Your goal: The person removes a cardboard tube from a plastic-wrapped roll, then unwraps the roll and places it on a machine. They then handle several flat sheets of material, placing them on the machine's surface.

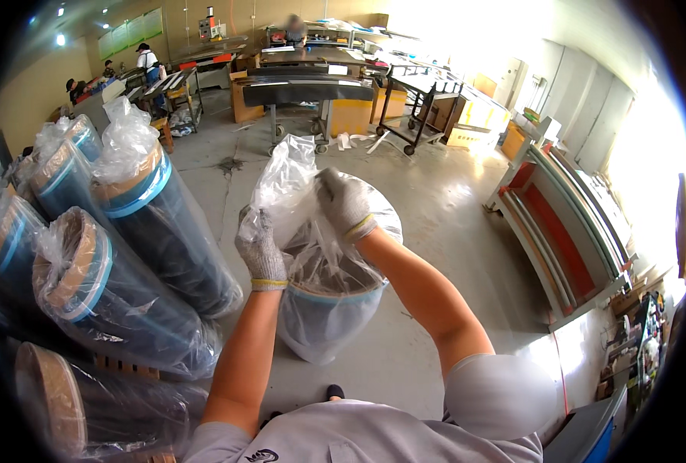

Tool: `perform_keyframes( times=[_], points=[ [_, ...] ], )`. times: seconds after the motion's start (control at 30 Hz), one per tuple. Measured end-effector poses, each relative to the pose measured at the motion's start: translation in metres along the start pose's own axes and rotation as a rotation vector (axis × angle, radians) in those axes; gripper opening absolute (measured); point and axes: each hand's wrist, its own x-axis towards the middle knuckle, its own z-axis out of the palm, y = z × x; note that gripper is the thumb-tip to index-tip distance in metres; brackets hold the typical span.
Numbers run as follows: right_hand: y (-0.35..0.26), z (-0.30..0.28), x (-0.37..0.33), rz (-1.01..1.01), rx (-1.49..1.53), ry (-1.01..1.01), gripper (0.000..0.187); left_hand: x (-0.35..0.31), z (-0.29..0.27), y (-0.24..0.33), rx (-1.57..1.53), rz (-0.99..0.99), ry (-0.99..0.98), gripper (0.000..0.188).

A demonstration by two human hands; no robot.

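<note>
Head view, the only one. I have both hands in grey knit gloves with yellow cuffs, up over the floor (451, 208) mid-picture. My left hand (262, 251) is closed on the left side of a clear plastic bag (287, 171), fingers curled in, no gap that I can see. My right hand (344, 204) is a loose fist on the bag's other side, knuckles up, plastic bunched at it; fingertips hidden, so exact grip unclear.

Bag goes round a large roll (329, 315) standing on the floor just below my hands, in front of my feet. Brown rim and a blue band show through the film; the bag's loose top sticks up between and beyond my gloves.

Left: a cluster of wrapped rolls (169, 235), same clear film, brown ends, blue bands, dark sides; some tilted in view, fisheye bend makes the true lean hard to call. Right: a long rack (555, 231) with a red panel. Far end: a dark-topped worktable (308, 94), a wheeled cart (424, 86), cartons, one person (296, 32) behind the tables, others at far left.
</note>
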Motion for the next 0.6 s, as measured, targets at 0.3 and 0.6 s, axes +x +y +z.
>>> perform_keyframes(
  times=[0.3,0.6],
  points=[
    [-0.027,-0.052,-0.006,-0.338,0.16,-0.362,0.006,0.004,-0.003,0.0,-0.087,-0.199,0.02,0.03],
    [-0.004,-0.081,-0.031,0.118,0.585,-0.794,0.018,0.006,0.008,-0.011,-0.11,-0.218,0.052,0.03]
  ],
)
